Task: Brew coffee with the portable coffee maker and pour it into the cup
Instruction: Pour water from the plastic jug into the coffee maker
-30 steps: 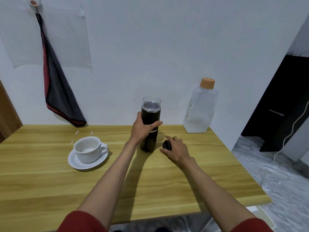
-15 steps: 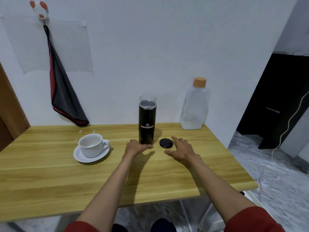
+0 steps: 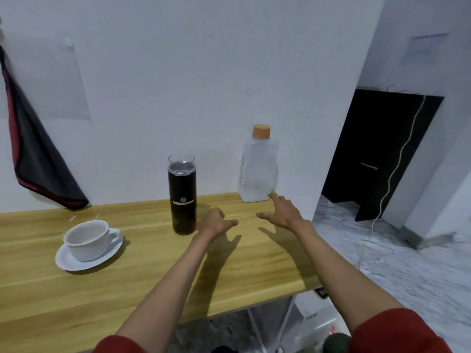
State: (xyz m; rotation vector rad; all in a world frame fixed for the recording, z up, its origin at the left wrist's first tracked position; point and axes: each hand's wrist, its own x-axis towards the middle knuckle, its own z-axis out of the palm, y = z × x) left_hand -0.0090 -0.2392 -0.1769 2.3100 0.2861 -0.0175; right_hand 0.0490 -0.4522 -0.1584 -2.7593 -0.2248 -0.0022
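The black portable coffee maker (image 3: 182,197) stands upright on the wooden table (image 3: 142,271), and the white cup (image 3: 86,238) sits on its saucer (image 3: 74,262) well to the left of it. Just to the right of the coffee maker, the left hand (image 3: 216,222) is low over the table with fingers loosely curled, holding nothing. Further right of it, the right hand (image 3: 283,212) is spread and empty, and its forefinger points at the foot of the water bottle (image 3: 257,169); whether it touches, I cannot tell.
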